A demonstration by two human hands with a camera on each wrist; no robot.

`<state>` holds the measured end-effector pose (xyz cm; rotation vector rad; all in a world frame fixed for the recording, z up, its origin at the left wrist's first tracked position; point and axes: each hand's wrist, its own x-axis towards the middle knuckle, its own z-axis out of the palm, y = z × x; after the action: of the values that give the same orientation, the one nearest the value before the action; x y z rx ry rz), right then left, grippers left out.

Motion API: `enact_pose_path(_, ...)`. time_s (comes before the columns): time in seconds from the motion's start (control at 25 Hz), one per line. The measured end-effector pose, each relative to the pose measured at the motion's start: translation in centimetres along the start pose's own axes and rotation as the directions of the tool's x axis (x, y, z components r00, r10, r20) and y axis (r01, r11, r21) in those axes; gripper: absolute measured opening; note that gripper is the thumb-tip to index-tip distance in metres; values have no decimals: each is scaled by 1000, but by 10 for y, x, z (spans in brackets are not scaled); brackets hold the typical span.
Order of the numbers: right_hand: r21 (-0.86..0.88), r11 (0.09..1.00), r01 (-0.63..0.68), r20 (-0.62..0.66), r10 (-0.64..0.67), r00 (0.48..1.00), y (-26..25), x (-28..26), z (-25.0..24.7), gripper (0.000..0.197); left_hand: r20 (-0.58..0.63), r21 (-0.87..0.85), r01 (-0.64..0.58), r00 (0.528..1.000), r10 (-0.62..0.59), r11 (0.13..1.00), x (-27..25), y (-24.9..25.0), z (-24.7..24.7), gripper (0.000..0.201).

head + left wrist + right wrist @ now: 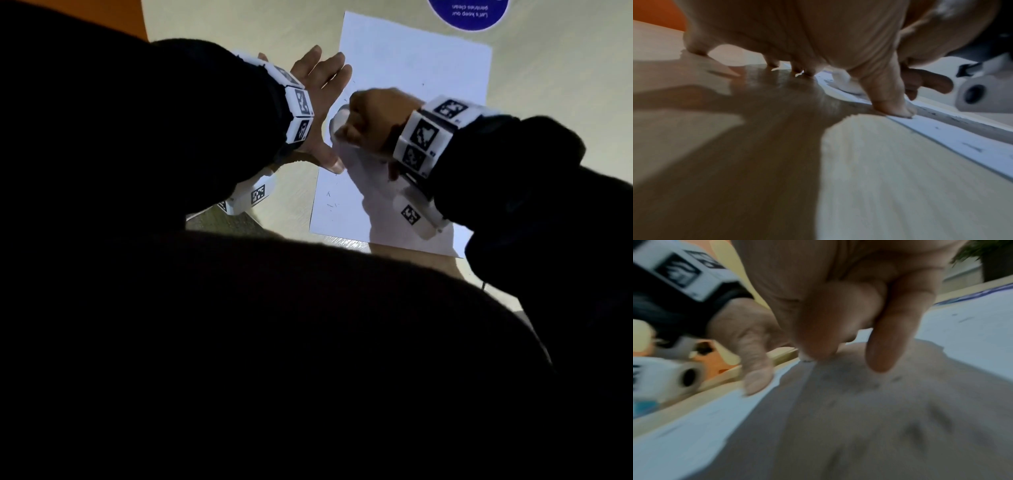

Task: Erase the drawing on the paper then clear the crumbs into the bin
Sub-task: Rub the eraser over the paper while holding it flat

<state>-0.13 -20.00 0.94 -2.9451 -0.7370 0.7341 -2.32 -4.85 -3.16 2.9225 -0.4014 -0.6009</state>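
Note:
A white sheet of paper lies on the pale wooden table. My left hand rests flat with spread fingers on the sheet's left edge, and its thumb presses the paper's border. My right hand is a fist round a white eraser, which touches the paper just right of the left hand. The eraser's tip peeks out under the curled fingers. Small dark crumbs and faint pencil marks lie scattered on the sheet. No bin shows in any view.
A round blue sticker with white text sits on the table beyond the paper. An orange surface shows at the far left. The table's near edge runs just below the sheet. My dark sleeves fill the lower part of the head view.

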Motion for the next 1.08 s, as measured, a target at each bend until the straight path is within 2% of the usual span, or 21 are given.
enact_pose_path(0.12, 93, 990, -108, -55, 113, 992, 5, 9, -9, 37, -8, -30, -5, 1000, 5, 1000, -1, 1, 0, 132)
enact_pose_path(0.2, 75, 993, -96, -81, 102, 991, 3, 2, 2, 32, -26, -24, 0, 1000, 0, 1000, -2, 1, 1, 131)
enact_pose_path(0.32, 19, 999, -27, -22, 28, 999, 7, -6, 5, 31, -12, -3, -5, 1000, 5, 1000, -1, 1, 2, 132)
enact_pose_path(0.44, 85, 992, -95, -55, 99, 994, 19, 2, -10, 36, 3, -5, -4, 1000, 4, 1000, 2, -1, 1, 133)
enact_pose_path(0.64, 78, 995, -65, 4, 65, 998, 17, -20, 4, 29, -4, -7, -8, 1000, 8, 1000, 1, -1, 2, 133)
enact_pose_path(0.84, 90, 990, -106, -55, 112, 992, 18, -12, -3, 31, 6, 3, -2, 1000, 2, 1000, 2, -1, 1, 134)
enact_pose_path(0.96, 66, 995, -69, -6, 70, 998, 13, -19, 6, 25, 14, 1, 2, 1000, -2, 1000, 1, 0, 0, 134)
enact_pose_path(1.08, 107, 987, -119, -43, 124, 991, 13, -14, -1, 26, 25, -4, 6, 1000, -6, 1000, -1, 4, -3, 131)
